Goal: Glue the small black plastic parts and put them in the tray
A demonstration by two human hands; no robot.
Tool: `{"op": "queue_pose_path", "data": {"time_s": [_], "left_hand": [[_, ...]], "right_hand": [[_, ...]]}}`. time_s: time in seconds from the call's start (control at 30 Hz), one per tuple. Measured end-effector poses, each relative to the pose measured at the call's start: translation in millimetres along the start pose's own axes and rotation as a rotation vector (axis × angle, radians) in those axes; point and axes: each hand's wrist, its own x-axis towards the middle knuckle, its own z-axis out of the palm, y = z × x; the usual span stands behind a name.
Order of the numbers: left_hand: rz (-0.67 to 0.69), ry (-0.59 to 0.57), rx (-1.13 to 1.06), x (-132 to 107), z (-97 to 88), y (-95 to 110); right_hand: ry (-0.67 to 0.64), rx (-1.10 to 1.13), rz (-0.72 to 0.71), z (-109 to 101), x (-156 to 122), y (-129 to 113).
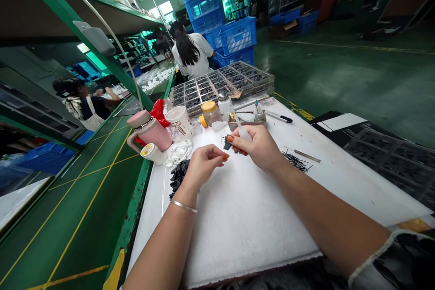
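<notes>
My right hand [260,147] is wrapped round a small whitish squeeze bottle [244,134], whose thin nozzle points up and away. Just beyond its fingertips is a small black part [227,145]; I cannot tell whether the fingers touch it. My left hand [204,163] is closed in a pinch over the white board, and whatever lies between the fingertips is too small to make out. A heap of black plastic pieces [178,177] lies beside the left wrist. To the right of my right hand, thin black sticks [295,161] are scattered near a metal tool [306,156].
Behind my hands stand a pink mug [154,132], a paper cup [180,120], a yellow-lidded jar [210,113] and a small tray [247,118]. A utility knife [280,117] lies to their right. Farther back are a compartment tray [220,82], blue crates [238,36] and two people.
</notes>
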Motion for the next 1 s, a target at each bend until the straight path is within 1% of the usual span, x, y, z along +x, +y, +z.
{"op": "queue_pose_path", "data": {"time_s": [0.03,0.1,0.2,0.33,0.57,0.73,0.8,0.83,1.0], "left_hand": [[-0.023,0.014,-0.148,-6,-5.6,2],[-0.031,0.058,-0.340,-17,-14.4,5],[-0.037,0.112,-0.528,-30,-20.5,3],[-0.045,0.115,-0.737,-38,-20.4,-4],[-0.032,0.083,-0.924,-42,-22.8,-13],[0.006,0.019,-1.014,-44,-24.6,-17],[0.013,0.017,-1.021,-44,-24.5,-18],[0.014,0.020,-1.019,-44,-24.2,-18],[0.007,0.016,-0.997,-45,-22.0,-19]], "right_hand": [[-0.021,-0.011,-0.001,1,-1,-1],[-0.058,-0.038,0.001,3,-5,-4],[-0.111,-0.086,-0.012,8,-11,-8],[-0.182,-0.153,-0.028,17,-18,-10],[-0.240,-0.217,-0.039,24,-23,-7],[-0.246,-0.275,-0.073,26,-26,-9],[-0.231,-0.331,-0.142,27,-27,-9],[-0.217,-0.361,-0.202,28,-28,-9],[-0.154,-0.473,-0.611,31,-32,-5]]}}
